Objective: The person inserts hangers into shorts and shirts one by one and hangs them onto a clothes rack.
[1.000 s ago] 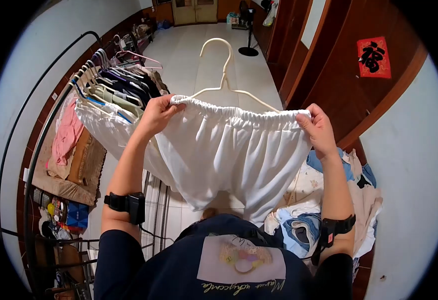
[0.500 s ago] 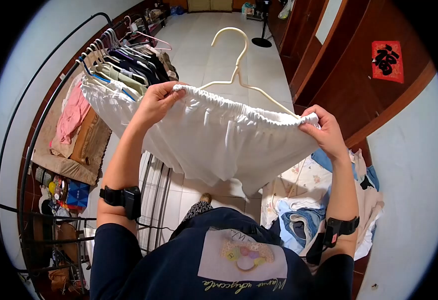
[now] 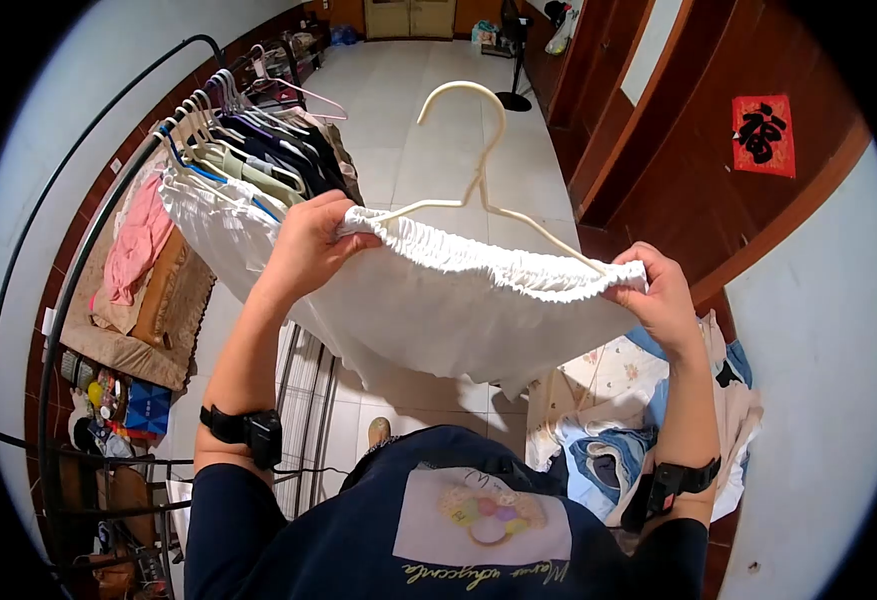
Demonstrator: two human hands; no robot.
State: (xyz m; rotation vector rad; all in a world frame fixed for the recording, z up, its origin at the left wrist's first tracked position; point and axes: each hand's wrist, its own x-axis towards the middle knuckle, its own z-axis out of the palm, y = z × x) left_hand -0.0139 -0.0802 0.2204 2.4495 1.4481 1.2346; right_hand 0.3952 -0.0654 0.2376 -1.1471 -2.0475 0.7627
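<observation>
1. At the far left, a black rack (image 3: 48,430) stands beside the person, with hangered clothes (image 3: 283,150) along its rail and a pink garment (image 3: 140,240) lying beyond; the marks on a blue box (image 3: 146,408) low down are too small to read

2. Just beside those clothes, the left hand (image 3: 316,240) has its fingers clamped on one end of a gathered waistband (image 3: 498,262); it is the hand nearer the rail

3. Between the hands, the white garment (image 3: 458,325) is held up before the person, hanging from the waistband, whose long axis runs from hand to hand, its right end lower in view; no label shows

4. Above the waistband's middle, a cream hanger (image 3: 482,185) has its hook up and curling left; its sloping arms reach the waistband near both hands, but whether inside or behind the cloth cannot be told

5. Below, the dark shirt (image 3: 338,545) bears yellow script, upside down and not surely legible

6. On the right, the right hand (image 3: 666,305) pinches the waistband's other end in its fingers, above a clothes pile (image 3: 608,455)

7. Farther right, a red poster (image 3: 763,135) shows the black character 福
</observation>
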